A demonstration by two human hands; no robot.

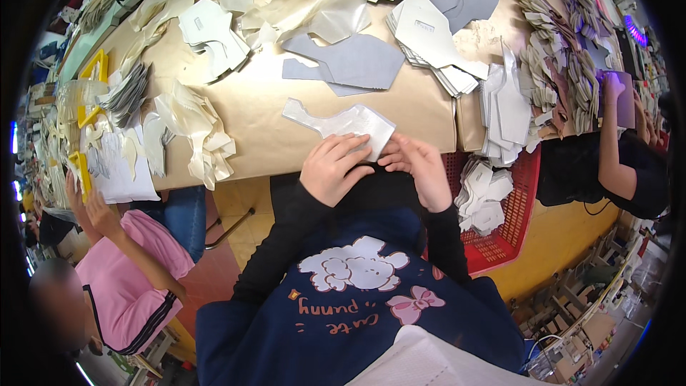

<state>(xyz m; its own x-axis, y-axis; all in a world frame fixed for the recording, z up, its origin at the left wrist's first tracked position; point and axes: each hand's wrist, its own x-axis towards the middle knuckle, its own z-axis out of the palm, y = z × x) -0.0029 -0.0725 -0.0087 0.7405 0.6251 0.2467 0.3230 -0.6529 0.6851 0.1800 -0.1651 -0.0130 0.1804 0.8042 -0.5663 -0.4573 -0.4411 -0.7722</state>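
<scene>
A pale grey cut piece (pixel 336 123) with a clear film on it lies at the near edge of the paper-covered table (pixel 264 111). My left hand (pixel 332 168) grips its near corner with bent fingers. My right hand (pixel 418 164) pinches the same corner from the right, fingertips at the film's edge. Both forearms wear black sleeves. A pile of peeled translucent film (pixel 196 132) lies to the left of the piece.
Grey cut pieces (pixel 354 61) and white stacks (pixel 432 39) cover the table's middle. A red basket (pixel 504 225) with white pieces stands at my right. A person in pink (pixel 121 271) works at the left, another in black (pixel 614 164) at the right.
</scene>
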